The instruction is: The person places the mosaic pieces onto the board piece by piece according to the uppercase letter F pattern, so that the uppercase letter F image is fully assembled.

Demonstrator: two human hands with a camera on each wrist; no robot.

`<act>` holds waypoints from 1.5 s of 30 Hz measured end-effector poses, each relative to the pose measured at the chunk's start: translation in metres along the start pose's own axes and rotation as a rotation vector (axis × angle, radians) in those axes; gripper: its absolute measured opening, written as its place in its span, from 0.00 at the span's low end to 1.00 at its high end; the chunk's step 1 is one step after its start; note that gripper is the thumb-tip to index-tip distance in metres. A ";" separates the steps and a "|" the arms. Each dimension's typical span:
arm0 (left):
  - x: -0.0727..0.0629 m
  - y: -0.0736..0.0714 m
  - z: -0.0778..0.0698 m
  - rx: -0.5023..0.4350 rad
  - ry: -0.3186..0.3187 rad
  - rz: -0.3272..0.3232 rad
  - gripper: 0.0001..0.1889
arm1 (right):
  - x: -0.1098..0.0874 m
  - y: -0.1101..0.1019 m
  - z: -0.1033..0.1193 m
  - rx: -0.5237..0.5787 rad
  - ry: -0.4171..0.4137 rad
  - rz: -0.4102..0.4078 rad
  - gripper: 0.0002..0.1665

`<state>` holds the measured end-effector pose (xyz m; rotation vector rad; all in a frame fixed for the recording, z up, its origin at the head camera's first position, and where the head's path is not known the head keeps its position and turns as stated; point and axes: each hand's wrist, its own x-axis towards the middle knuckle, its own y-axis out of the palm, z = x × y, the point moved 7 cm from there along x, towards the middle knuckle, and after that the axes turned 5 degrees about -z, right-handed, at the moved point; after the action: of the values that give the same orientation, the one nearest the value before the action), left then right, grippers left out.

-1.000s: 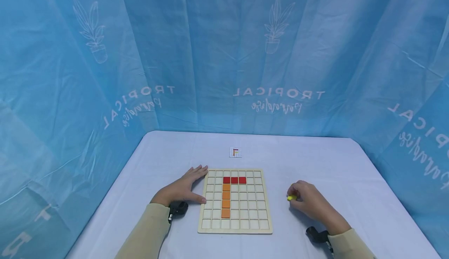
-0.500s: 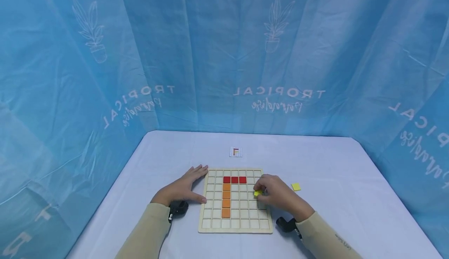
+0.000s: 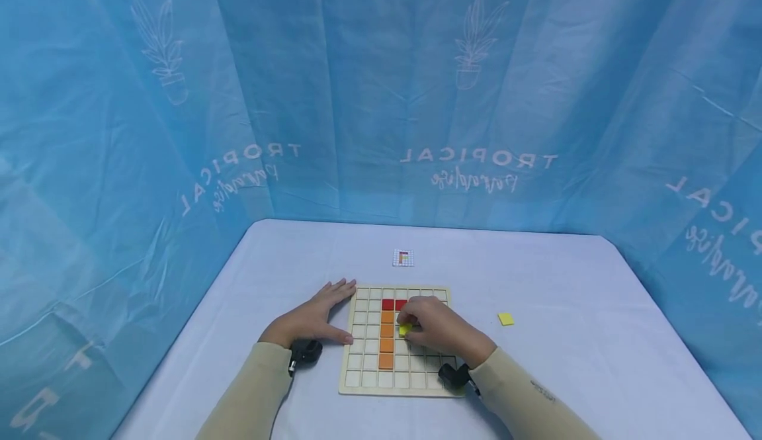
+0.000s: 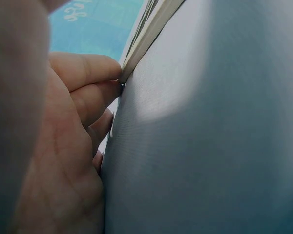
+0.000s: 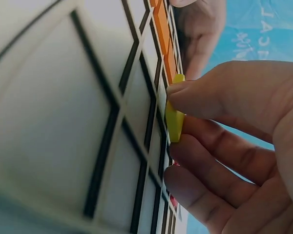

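A square wooden grid board [image 3: 369, 380] lies on the table, with a column of several orange tiles [image 3: 386, 345] and a row of red tiles [image 3: 388, 305] set in its cells. My right hand [image 3: 443, 329] pinches a yellow tile [image 5: 175, 117] between thumb and fingers, close over the cells just right of the orange column. It hides part of the red row in the head view. My left hand [image 3: 312, 317] rests spread at the board's left edge, its fingertips touching the corner in the left wrist view. Another yellow tile [image 3: 506, 319] lies on the table right of the board.
A small pattern card [image 3: 403, 258] with a printed grid lies beyond the board. The table bears a white cloth [image 3: 286, 248]. Blue printed curtains [image 3: 381, 109] stand behind and at both sides. Each wrist wears a small black camera [image 3: 454, 375].
My right hand has lifted a yellow tile from the table on the right and carried it left over the board, leaving another yellow tile behind. The left hand stays at the edge.
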<state>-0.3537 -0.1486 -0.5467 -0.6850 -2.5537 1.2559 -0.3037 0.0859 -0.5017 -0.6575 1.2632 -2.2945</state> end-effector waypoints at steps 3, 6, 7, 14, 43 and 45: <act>-0.001 -0.001 0.000 -0.001 -0.009 0.001 0.66 | 0.005 0.003 0.004 0.017 -0.012 0.008 0.11; -0.001 0.000 0.002 0.004 -0.019 0.004 0.66 | 0.009 0.006 0.006 0.036 -0.004 0.012 0.12; -0.002 0.000 0.003 0.004 -0.020 0.005 0.66 | 0.010 0.007 0.006 0.038 0.007 0.012 0.12; 0.000 0.000 0.003 0.007 -0.006 0.001 0.67 | 0.007 0.007 0.002 0.021 0.072 0.018 0.14; 0.001 0.001 0.003 0.011 -0.015 0.005 0.67 | -0.106 -0.081 -0.150 0.182 0.482 -0.059 0.22; 0.002 0.001 0.003 0.010 -0.017 0.004 0.67 | -0.106 -0.079 -0.152 0.175 0.491 -0.054 0.20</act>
<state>-0.3560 -0.1497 -0.5495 -0.6801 -2.5596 1.2801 -0.3214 0.2857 -0.5259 -0.0644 1.2298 -2.6735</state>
